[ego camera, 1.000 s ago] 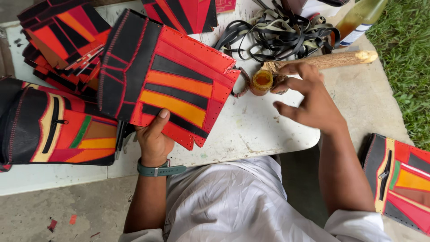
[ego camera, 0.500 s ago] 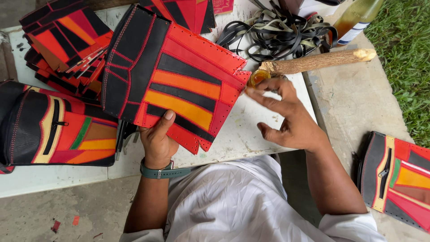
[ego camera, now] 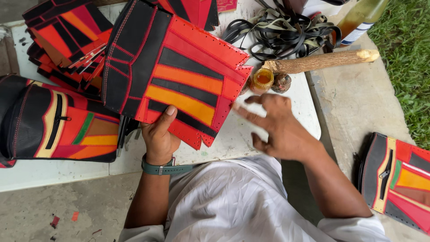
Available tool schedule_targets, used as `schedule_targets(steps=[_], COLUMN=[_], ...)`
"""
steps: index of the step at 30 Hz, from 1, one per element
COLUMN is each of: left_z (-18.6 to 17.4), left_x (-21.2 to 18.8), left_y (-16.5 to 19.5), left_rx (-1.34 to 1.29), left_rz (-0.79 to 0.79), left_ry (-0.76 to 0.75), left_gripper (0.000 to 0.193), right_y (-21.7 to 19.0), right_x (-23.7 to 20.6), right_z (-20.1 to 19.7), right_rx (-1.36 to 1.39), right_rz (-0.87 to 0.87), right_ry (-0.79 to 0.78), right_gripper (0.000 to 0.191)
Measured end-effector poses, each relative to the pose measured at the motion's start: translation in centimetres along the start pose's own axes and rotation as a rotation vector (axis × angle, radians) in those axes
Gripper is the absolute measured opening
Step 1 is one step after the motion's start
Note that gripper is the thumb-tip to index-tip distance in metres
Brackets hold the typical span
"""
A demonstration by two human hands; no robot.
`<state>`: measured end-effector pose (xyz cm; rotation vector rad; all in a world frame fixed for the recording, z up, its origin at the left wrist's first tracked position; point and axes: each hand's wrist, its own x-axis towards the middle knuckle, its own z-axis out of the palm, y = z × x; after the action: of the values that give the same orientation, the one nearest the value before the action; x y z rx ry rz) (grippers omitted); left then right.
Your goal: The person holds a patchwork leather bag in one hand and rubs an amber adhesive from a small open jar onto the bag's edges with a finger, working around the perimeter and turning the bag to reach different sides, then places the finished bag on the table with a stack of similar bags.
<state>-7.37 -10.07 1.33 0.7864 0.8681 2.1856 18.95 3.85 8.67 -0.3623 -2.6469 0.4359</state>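
Since the earlier frame our right hand [ego camera: 282, 127] left the jar [ego camera: 262, 79], now open, empty, nearing the panel [ego camera: 179, 71]. Left hand [ego camera: 160, 134] grips its near edge above the counter [ego camera: 251, 134]. Next: careful edge contact.

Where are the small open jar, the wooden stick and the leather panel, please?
small open jar [ego camera: 262, 79]: head view, amber contents.
wooden stick [ego camera: 322, 61]: head view, mid-shaft.
leather panel [ego camera: 188, 78]: head view, orange stripe.
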Motion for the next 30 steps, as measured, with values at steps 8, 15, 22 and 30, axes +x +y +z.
schedule_targets(steps=[8, 15, 22, 30], left_z=[0.6, 0.2, 0.0, -3.8], left_x=[0.2, 0.3, 0.4, 1.1], left_y=[0.0, -0.2, -0.4, -0.6], left_rx=[-0.073, -0.040, -0.046, -0.095], left_rz=[0.008, 0.006, 0.013, -0.126], left_ry=[-0.006, 0.016, 0.052, -0.041], left_gripper=[0.045, 0.042, 0.044, 0.058], right_y=[-0.5, -0.4, -2.2, 3.7], right_x=[0.9, 0.4, -0.3, 0.3], right_z=[1.4, 1.9, 3.1, -2.0], right_rx=[-0.232, -0.331, -0.297, 0.011], right_rz=[0.064, 0.104, 0.049, 0.135], right_ry=[0.102, 0.102, 0.076, 0.267], right_gripper=[0.089, 0.084, 0.076, 0.042])
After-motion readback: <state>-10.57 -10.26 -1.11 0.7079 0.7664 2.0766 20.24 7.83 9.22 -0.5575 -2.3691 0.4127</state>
